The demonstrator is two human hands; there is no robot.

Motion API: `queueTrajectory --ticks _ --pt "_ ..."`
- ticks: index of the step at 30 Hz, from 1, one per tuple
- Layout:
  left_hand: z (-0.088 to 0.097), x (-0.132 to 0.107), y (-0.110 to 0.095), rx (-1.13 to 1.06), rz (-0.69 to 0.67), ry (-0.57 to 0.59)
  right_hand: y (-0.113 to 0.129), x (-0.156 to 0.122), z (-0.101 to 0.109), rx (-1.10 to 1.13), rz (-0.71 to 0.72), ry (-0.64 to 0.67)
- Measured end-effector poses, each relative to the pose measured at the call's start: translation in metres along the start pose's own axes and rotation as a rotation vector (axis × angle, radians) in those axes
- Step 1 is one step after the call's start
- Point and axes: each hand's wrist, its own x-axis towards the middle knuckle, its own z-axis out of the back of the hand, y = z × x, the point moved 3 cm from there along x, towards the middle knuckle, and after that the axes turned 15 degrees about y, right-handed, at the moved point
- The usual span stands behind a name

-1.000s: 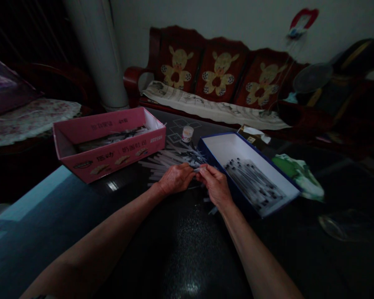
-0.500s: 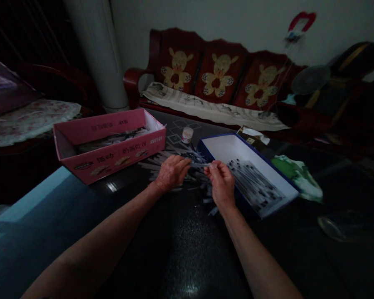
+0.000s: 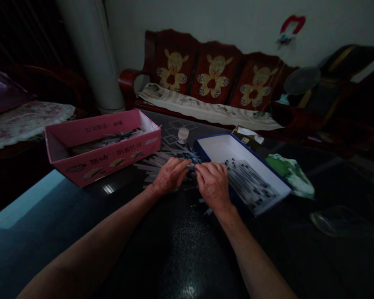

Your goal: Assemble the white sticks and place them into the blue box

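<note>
My left hand [image 3: 170,176] and my right hand [image 3: 212,185] meet over a loose pile of thin white sticks with dark ends [image 3: 162,160] on the dark glossy table [image 3: 180,249]. Both hands have their fingers curled down onto the sticks, fingertips nearly touching; what each grips is hidden under the fingers. Just right of my right hand stands a blue box with a white inside [image 3: 233,147], holding a neat layer of the same sticks [image 3: 249,185]. A pink cardboard box [image 3: 112,153] with more sticks inside sits to the left.
A small white jar [image 3: 183,135] stands behind the pile. Green and white cloth [image 3: 288,172] lies right of the blue box, a clear dish [image 3: 339,222] at the right. A red wooden sofa with bear cushions [image 3: 212,79] lines the far side. A white pillar [image 3: 90,54] rises at the back left.
My right hand reached toward the blue box with a stick half a second ago, then came back left to the pile beside my left hand. The view shifted slightly right.
</note>
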Motion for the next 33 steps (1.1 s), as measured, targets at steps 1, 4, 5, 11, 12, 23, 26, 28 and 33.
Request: queueTrajectory --ticks 1,4,5,11,12,23,26,28,33 --pt "0.001 0.0 0.0 0.006 0.009 -0.004 -0.001 0.0 0.002 -0.014 -0.011 0.016" --pt "0.004 0.0 0.002 0.03 0.057 -0.039 -0.016 0.0 0.016 -0.047 -0.093 0.02" --pt "0.004 -0.001 0.004 0.035 0.073 -0.053 -0.026 -0.001 0.023 -0.062 -0.146 0.012" --pt "0.003 -0.002 0.008 0.02 0.105 -0.056 -0.107 -0.021 0.058 -0.167 -0.662 0.312" --pt "0.002 -0.002 0.008 0.02 0.104 -0.056 -0.119 -0.026 0.058 -0.166 -0.735 0.427" --pt "0.001 -0.002 0.008 0.023 0.092 -0.031 -0.146 -0.037 0.035 -0.015 -0.828 0.769" --pt "-0.001 -0.002 0.009 0.026 0.085 -0.02 -0.141 -0.034 0.031 -0.001 -0.823 0.752" --pt "-0.001 -0.002 0.01 0.027 0.084 -0.009 -0.138 -0.033 0.032 0.004 -0.83 0.738" --pt "-0.002 -0.003 0.01 0.031 0.099 -0.01 -0.125 -0.028 0.047 -0.039 -0.755 0.585"
